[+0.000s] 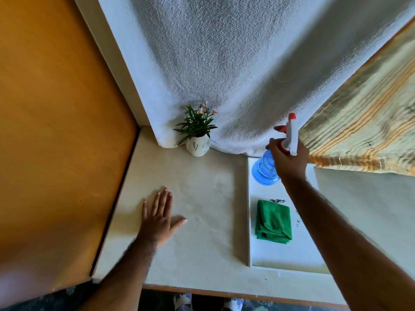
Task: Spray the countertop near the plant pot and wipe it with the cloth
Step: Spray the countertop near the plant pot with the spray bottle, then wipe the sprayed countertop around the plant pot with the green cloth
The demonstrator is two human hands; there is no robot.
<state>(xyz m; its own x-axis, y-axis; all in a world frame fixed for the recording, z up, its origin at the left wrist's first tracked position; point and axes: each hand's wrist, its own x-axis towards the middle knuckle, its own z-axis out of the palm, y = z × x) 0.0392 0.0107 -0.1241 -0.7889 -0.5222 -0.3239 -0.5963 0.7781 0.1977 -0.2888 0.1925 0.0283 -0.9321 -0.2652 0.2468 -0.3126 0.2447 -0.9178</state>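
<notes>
A small white plant pot (197, 146) with green leaves and pink flowers stands at the back of the cream countertop (202, 198), against the wall. My right hand (289, 160) grips the neck of a blue spray bottle (263, 170) with a white and red trigger head, held above the far end of a white tray (280, 257). A folded green cloth (273, 219) lies on that tray. My left hand (160, 215) rests flat on the countertop, fingers spread, in front of the pot.
An orange-brown door or cabinet panel (56, 131) bounds the counter on the left. A textured white wall (235, 63) rises behind. A striped yellow curtain (363, 122) hangs at the right. The counter's front edge (224, 292) runs along the bottom.
</notes>
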